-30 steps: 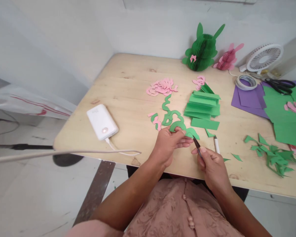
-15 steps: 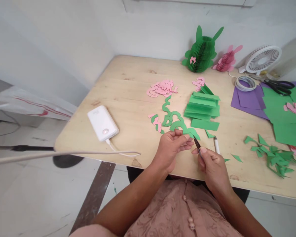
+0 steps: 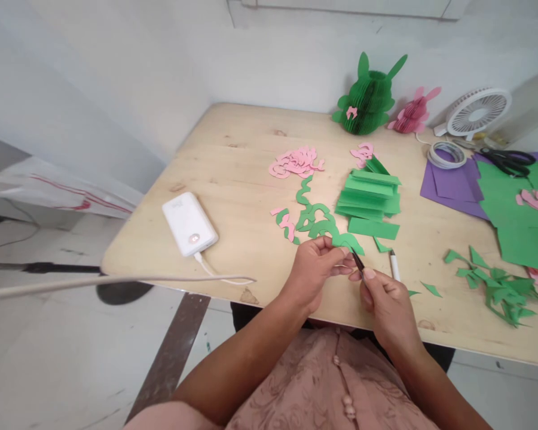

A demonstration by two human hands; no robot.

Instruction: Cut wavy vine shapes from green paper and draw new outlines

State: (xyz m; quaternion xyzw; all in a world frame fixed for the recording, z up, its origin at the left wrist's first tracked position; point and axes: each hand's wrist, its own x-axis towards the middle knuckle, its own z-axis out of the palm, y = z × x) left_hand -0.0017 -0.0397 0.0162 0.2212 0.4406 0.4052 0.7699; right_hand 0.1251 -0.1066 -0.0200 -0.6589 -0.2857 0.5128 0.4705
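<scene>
My left hand [image 3: 314,269] is closed, pinching the lower edge of a curved green paper piece [image 3: 350,241] between thumb and fingers. My right hand [image 3: 388,301] is wrapped round a pair of scissors [image 3: 357,260]. Their dark narrow blades point up and left against the green piece, and the handles are hidden in my palm. Just beyond my left hand lie several wavy green paper cutouts [image 3: 316,218]. Close to my right hand is a white pen [image 3: 394,266] with a dark tip. Folded green paper strips [image 3: 367,200] lie farther back.
Pink cutouts [image 3: 296,162] are piled on the table [image 3: 242,155]. A white power bank [image 3: 189,222] with a cable lies left. Green scraps [image 3: 502,289], purple paper [image 3: 448,185], tape [image 3: 447,155], black-handled scissors [image 3: 509,160], a fan [image 3: 479,113] and a green paper rabbit [image 3: 366,101] are rightward.
The view has tilted slightly, so the things sit a little lower. Both hands stay nearly in place, with the scissors still at the green paper piece.
</scene>
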